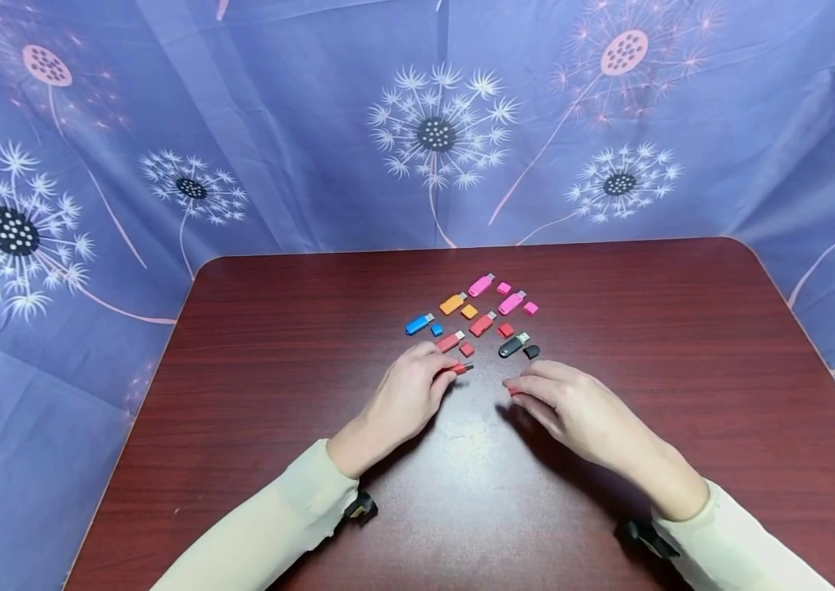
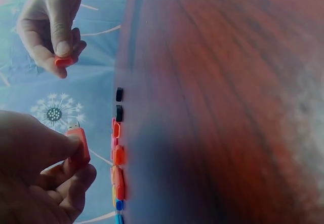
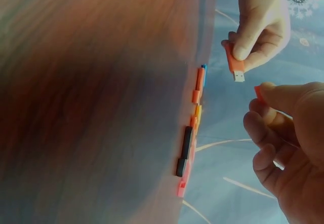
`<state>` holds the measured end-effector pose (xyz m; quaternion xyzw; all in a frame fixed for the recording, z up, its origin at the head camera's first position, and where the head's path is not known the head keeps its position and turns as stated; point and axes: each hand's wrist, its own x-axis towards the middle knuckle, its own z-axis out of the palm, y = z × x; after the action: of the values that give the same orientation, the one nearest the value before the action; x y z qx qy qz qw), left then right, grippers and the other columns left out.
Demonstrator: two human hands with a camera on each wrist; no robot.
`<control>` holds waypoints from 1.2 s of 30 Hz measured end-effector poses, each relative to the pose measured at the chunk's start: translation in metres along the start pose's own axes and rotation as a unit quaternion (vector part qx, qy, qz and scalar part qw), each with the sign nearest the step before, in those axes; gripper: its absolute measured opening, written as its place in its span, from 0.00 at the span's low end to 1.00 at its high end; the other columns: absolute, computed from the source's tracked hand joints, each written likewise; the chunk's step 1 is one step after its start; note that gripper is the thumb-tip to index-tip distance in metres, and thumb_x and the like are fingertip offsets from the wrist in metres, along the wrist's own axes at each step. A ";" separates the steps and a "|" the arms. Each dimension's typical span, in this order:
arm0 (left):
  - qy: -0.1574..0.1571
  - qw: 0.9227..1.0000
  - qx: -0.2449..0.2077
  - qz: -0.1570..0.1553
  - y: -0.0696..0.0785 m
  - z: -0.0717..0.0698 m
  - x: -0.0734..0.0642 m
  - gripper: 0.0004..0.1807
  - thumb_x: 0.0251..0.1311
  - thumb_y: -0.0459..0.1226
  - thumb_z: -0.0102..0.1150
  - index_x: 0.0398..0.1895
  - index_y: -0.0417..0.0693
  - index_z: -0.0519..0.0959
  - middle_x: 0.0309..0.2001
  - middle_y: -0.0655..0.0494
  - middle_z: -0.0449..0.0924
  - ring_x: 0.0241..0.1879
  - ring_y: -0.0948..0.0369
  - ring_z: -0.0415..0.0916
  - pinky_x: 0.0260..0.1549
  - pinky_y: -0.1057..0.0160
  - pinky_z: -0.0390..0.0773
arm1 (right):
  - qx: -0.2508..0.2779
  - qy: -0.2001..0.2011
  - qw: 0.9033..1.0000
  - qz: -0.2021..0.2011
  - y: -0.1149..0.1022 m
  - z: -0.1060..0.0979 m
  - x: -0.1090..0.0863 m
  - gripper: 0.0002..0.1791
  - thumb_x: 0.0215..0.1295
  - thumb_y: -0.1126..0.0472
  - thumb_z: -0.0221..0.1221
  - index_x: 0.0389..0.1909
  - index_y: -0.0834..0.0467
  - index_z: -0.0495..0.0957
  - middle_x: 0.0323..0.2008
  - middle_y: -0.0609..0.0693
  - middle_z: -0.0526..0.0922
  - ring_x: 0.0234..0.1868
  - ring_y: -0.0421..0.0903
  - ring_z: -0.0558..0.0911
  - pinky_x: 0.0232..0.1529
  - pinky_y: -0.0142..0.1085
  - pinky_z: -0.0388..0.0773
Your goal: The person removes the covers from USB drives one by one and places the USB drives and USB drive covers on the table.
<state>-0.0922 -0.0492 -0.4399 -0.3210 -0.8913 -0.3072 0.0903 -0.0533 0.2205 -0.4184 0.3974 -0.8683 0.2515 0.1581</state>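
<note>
Between thumb and fingers, my left hand [image 1: 404, 392] pinches a red USB stick [image 3: 234, 62] whose metal plug is bare. Across a small gap, my right hand [image 1: 578, 409] pinches a small red cap [image 2: 63, 61] by its sides. Both hands are raised over the table in the wrist views. Just beyond them lie uncapped sticks, each with its cap beside it: a red stick [image 1: 450, 341] near the left fingers, a black stick [image 1: 513, 345] near the right, and another red stick [image 1: 482, 324] between and behind.
Farther back on the dark red wooden table [image 1: 254, 345] are a blue stick [image 1: 419, 324], an orange stick [image 1: 451, 304] and two pink sticks, one pink stick [image 1: 481, 286] being the farthest. A blue dandelion-print cloth [image 1: 314, 164] hangs behind the table's back edge.
</note>
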 end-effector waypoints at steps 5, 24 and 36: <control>-0.004 1.000 -0.019 -0.016 0.001 0.006 0.006 0.03 0.70 0.33 0.69 0.42 0.44 0.89 0.38 0.55 0.85 0.38 0.60 0.80 0.40 0.60 0.82 | 0.002 -0.001 1.000 0.027 0.000 -0.001 -0.001 0.16 0.57 0.70 0.75 0.45 0.56 0.85 0.40 0.43 0.85 0.41 0.40 0.84 0.45 0.39 0.82; -0.027 0.997 0.026 -0.075 0.005 0.030 0.025 0.03 0.67 0.38 0.73 0.38 0.49 0.89 0.38 0.59 0.88 0.43 0.57 0.85 0.40 0.57 0.83 | -0.002 0.001 0.999 0.047 0.006 -0.006 -0.012 0.14 0.59 0.71 0.72 0.43 0.55 0.83 0.38 0.40 0.84 0.40 0.38 0.83 0.44 0.38 0.82; -0.051 0.993 0.045 -0.094 0.007 0.035 0.034 0.03 0.68 0.40 0.72 0.37 0.52 0.88 0.37 0.61 0.88 0.41 0.57 0.85 0.38 0.57 0.82 | -0.008 0.001 0.998 0.057 0.008 -0.008 -0.016 0.13 0.59 0.70 0.72 0.42 0.54 0.84 0.39 0.40 0.85 0.41 0.39 0.84 0.44 0.38 0.82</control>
<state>-0.1128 -0.0060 -0.4523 -0.2462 -0.9340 -0.2573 0.0301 -0.0489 0.2393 -0.4220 0.3461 -0.8912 0.2532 0.1479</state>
